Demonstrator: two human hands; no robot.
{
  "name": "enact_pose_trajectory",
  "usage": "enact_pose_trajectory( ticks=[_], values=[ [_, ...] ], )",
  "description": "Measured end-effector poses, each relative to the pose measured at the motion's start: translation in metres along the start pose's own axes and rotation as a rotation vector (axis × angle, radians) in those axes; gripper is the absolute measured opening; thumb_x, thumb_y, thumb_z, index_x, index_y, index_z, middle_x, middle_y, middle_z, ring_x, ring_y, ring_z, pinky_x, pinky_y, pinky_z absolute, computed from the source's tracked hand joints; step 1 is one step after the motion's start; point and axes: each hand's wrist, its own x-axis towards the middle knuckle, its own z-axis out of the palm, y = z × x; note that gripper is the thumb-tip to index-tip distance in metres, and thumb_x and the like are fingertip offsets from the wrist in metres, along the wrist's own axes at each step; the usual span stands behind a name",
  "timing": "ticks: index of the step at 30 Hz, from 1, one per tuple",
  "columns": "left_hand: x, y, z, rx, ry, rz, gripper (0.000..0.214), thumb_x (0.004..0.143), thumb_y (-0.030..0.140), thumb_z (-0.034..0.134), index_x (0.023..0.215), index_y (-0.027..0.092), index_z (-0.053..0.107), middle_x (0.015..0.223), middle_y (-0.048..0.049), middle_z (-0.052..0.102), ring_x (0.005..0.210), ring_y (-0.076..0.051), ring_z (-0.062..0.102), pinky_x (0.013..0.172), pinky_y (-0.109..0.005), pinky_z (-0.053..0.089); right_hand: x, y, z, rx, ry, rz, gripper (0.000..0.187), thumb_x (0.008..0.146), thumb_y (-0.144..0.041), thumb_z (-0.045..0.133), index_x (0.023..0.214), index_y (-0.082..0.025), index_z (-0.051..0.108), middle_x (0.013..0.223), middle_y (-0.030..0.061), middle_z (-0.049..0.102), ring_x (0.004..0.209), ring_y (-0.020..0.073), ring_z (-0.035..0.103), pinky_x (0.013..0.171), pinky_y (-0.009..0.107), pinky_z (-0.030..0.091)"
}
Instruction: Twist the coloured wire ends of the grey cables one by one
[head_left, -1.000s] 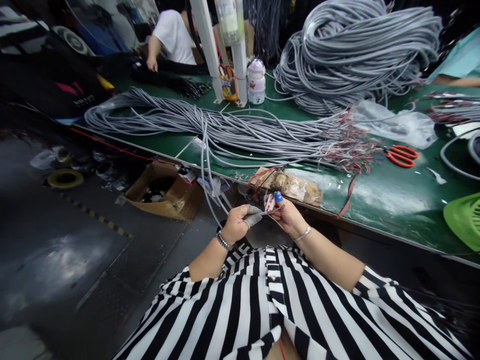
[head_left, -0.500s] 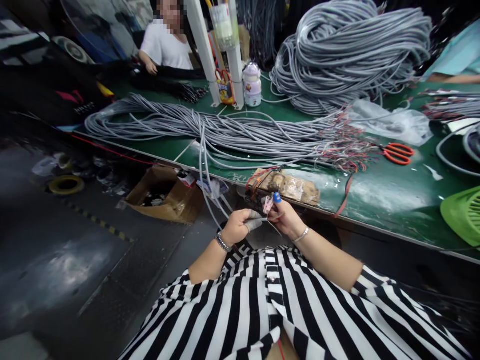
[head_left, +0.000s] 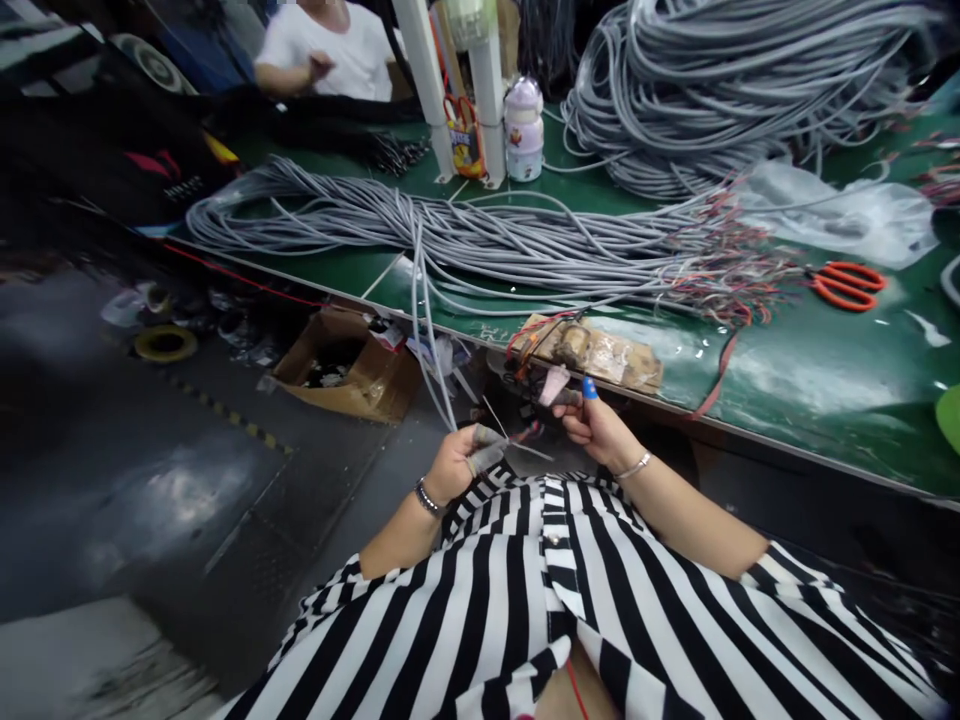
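My left hand (head_left: 459, 462) is closed, its wrapped thumb and fingertip pinching a grey cable (head_left: 442, 398). Thin wire ends (head_left: 531, 450) fan out past the fingertips, some pale and one reddish. To the right, my right hand (head_left: 604, 430) has curled fingers and a raised thumb in a blue finger cover (head_left: 589, 388); whatever it may pinch is hidden. Close to its dark-covered fingertip is a pale pink piece (head_left: 555, 385) at the bench edge. Behind it, a wooden block (head_left: 619, 362) with tape and wires sits on the edge.
A long bundle of grey cables (head_left: 502, 245) lies across the green bench (head_left: 810, 385). Orange-handled scissors (head_left: 847, 287), a plastic bag (head_left: 840, 215), a lilac bottle (head_left: 523, 130) and a big cable coil (head_left: 720, 90) stand around it. A cardboard box (head_left: 352, 375) is below; a person (head_left: 330, 55) works opposite.
My hands have moved apart, the right one away from the cable end, whose wires now spread freely. The view has shifted, and the person opposite has raised a hand.
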Motion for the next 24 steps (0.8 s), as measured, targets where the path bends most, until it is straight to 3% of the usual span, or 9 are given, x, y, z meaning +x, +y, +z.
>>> enact_pose_trajectory(
  ticks=[3, 6, 10, 19, 24],
  values=[
    [0.0, -0.005, 0.001, -0.251, 0.163, -0.085, 0.041, 0.07, 0.051, 0.075, 0.085, 0.015, 0.065, 0.059, 0.0005, 0.06, 0.044, -0.006, 0.042, 0.041, -0.018, 0.032, -0.002, 0.001, -0.001, -0.007, 0.018, -0.002, 0.057, 0.07, -0.071, 0.064, 0.068, -0.015, 0.061, 0.047, -0.0052, 0.043, 0.039, 0.0024, 0.01, 0.038, 0.022, 0.003],
    [0.005, -0.003, 0.001, -0.366, 0.227, -0.092, 0.045, 0.069, 0.056, 0.073, 0.087, 0.016, 0.064, 0.049, 0.0047, 0.049, 0.042, -0.006, 0.037, 0.04, -0.019, 0.028, -0.003, 0.004, 0.0, -0.02, 0.012, -0.015, 0.05, 0.07, -0.064, 0.07, 0.071, -0.016, 0.06, 0.056, -0.0018, 0.053, 0.039, 0.0025, 0.013, 0.038, 0.022, 0.004],
    [0.012, 0.0, 0.001, -0.412, 0.239, -0.074, 0.046, 0.071, 0.058, 0.069, 0.087, 0.016, 0.061, 0.048, 0.0055, 0.046, 0.042, -0.006, 0.035, 0.042, -0.021, 0.026, -0.002, 0.008, 0.002, -0.034, -0.006, -0.004, 0.047, 0.069, -0.061, 0.072, 0.072, -0.016, 0.06, 0.059, -0.0011, 0.055, 0.04, 0.0023, 0.015, 0.038, 0.022, 0.005],
    [0.015, -0.003, 0.011, -0.441, 0.283, -0.112, 0.039, 0.071, 0.05, 0.072, 0.085, 0.015, 0.061, 0.05, 0.0052, 0.048, 0.043, -0.006, 0.037, 0.042, -0.02, 0.028, -0.004, 0.012, 0.004, -0.073, -0.038, 0.07, 0.043, 0.066, -0.053, 0.078, 0.066, -0.015, 0.058, 0.043, -0.0095, 0.033, 0.039, 0.0017, 0.013, 0.038, 0.021, 0.004],
    [0.015, -0.004, 0.015, -0.456, 0.259, -0.167, 0.039, 0.068, 0.046, 0.076, 0.086, 0.014, 0.062, 0.052, 0.0048, 0.053, 0.043, -0.006, 0.043, 0.042, -0.019, 0.034, -0.004, 0.012, 0.006, -0.061, -0.042, 0.086, 0.041, 0.063, -0.048, 0.081, 0.066, -0.015, 0.058, 0.046, -0.0089, 0.036, 0.04, 0.0013, 0.013, 0.038, 0.02, 0.004]
  ],
)
